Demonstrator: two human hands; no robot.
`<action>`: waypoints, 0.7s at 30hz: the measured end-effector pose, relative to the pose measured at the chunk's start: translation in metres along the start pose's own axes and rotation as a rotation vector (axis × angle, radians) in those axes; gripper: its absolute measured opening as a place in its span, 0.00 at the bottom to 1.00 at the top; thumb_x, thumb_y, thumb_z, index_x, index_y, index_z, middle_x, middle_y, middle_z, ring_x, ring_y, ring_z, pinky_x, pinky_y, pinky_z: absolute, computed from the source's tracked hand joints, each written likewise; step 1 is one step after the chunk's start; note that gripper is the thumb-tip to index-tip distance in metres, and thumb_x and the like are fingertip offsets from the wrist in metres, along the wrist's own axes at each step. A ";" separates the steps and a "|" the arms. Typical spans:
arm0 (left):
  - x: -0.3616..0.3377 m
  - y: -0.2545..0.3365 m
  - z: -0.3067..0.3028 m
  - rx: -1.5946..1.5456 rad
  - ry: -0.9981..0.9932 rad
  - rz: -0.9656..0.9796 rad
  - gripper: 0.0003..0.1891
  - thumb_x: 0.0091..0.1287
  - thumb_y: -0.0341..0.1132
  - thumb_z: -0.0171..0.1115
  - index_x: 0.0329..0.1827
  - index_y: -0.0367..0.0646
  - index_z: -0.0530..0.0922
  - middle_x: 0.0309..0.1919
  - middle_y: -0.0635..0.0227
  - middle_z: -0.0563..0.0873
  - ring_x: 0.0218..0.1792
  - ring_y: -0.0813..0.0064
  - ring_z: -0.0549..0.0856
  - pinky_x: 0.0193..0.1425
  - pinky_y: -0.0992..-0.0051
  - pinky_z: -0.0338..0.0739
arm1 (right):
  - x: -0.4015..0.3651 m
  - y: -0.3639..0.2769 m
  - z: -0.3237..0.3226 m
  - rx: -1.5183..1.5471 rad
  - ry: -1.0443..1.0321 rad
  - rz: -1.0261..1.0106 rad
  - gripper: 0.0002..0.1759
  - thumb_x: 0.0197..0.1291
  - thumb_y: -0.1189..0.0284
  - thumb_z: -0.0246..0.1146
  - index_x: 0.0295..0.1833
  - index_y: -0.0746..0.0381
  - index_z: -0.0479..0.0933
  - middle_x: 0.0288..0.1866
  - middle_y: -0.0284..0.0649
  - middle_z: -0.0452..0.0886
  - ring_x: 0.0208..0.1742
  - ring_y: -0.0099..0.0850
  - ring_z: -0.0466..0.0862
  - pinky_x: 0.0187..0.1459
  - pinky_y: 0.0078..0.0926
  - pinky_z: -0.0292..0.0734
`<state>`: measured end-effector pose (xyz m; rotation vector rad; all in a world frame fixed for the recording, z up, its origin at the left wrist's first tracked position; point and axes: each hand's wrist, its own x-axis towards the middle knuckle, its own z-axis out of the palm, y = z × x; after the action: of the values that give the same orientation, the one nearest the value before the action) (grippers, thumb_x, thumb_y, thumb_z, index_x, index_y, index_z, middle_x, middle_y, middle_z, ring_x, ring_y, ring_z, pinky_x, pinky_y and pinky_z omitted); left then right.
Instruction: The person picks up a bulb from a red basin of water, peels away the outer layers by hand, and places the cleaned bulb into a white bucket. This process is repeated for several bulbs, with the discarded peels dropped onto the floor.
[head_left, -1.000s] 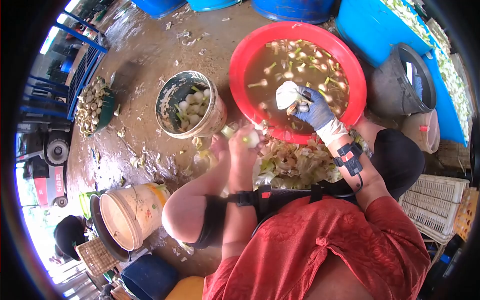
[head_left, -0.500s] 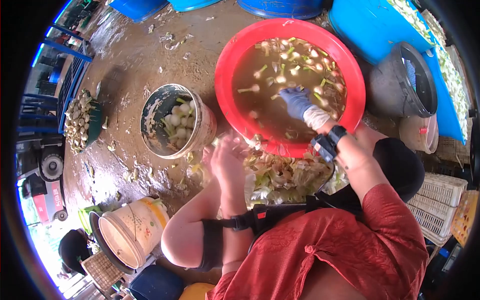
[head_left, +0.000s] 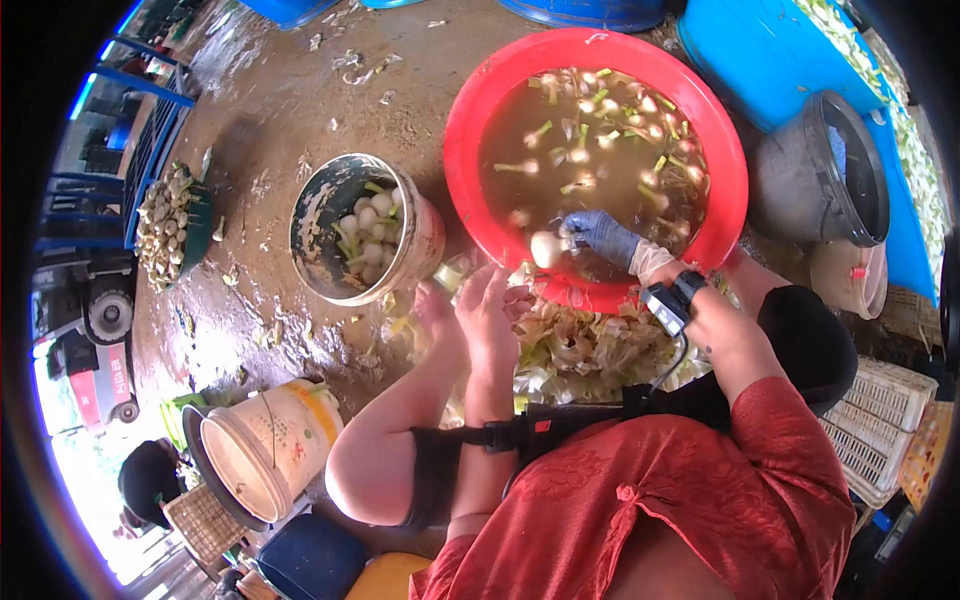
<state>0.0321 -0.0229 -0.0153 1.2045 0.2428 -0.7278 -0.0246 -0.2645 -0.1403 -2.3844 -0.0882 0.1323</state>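
Note:
In my gloved right hand [head_left: 603, 237] is a round white garlic bulb [head_left: 547, 250], gripped at the near left part of the red basin [head_left: 735, 185]. The blue glove's fingers close round the bulb's stem end. Murky water fills the basin, and several garlic bulbs [head_left: 580, 155] with short green stems float in it. My bare left hand [head_left: 487, 310] is just outside the basin's near left rim, slightly blurred, fingers apart and nothing plainly held. A pale green-white scrap [head_left: 452, 272] shows beside its fingers. Below the basin lies a heap of peeled skins [head_left: 575, 350].
Left of the basin stands a bucket [head_left: 425, 235] partly filled with trimmed bulbs. Farther left is a green container heaped with bulbs [head_left: 165, 225]. Dark grey bucket [head_left: 810, 180] and blue tub [head_left: 745, 60] stand at right. Peel scraps litter the wet floor [head_left: 250, 250].
My right hand has moved from over the water toward me and now holds a garlic bulb out at the rim. My left hand has shifted slightly right, and its fingers show more clearly.

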 end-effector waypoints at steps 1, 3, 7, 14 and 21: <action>-0.001 0.001 0.000 0.060 0.065 0.016 0.19 0.67 0.38 0.60 0.55 0.36 0.70 0.43 0.58 0.82 0.30 0.68 0.84 0.33 0.75 0.79 | 0.001 -0.024 -0.003 0.507 0.102 0.142 0.11 0.57 0.73 0.63 0.45 0.63 0.79 0.39 0.40 0.83 0.41 0.38 0.83 0.46 0.33 0.78; -0.006 0.012 0.004 0.034 0.064 -0.053 0.22 0.67 0.39 0.59 0.59 0.37 0.67 0.47 0.57 0.80 0.31 0.66 0.84 0.34 0.75 0.79 | 0.002 -0.071 -0.012 1.010 0.193 0.272 0.12 0.56 0.73 0.64 0.46 0.63 0.78 0.39 0.36 0.82 0.42 0.33 0.82 0.47 0.30 0.78; -0.006 0.010 -0.004 -0.351 -0.344 -0.086 0.20 0.67 0.34 0.56 0.60 0.39 0.67 0.50 0.58 0.80 0.36 0.63 0.85 0.35 0.75 0.80 | 0.001 -0.121 -0.010 1.510 0.179 0.143 0.11 0.58 0.75 0.62 0.47 0.65 0.76 0.44 0.33 0.78 0.48 0.25 0.78 0.50 0.26 0.77; -0.021 0.015 0.004 -0.274 -0.281 0.263 0.20 0.64 0.24 0.57 0.59 0.38 0.68 0.49 0.58 0.80 0.39 0.65 0.85 0.41 0.71 0.82 | 0.002 -0.174 -0.035 0.697 0.430 0.085 0.09 0.58 0.75 0.63 0.44 0.67 0.78 0.35 0.36 0.82 0.38 0.23 0.80 0.42 0.25 0.77; -0.017 0.000 -0.003 0.053 -0.145 0.513 0.23 0.59 0.22 0.62 0.59 0.36 0.69 0.47 0.65 0.79 0.39 0.76 0.82 0.40 0.76 0.82 | 0.003 -0.188 -0.037 0.114 0.481 0.098 0.09 0.53 0.67 0.65 0.32 0.62 0.79 0.25 0.49 0.78 0.27 0.46 0.80 0.32 0.39 0.74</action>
<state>0.0201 -0.0138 -0.0075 1.1912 -0.2045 -0.3701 -0.0218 -0.1526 0.0146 -2.2428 0.2568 -0.3797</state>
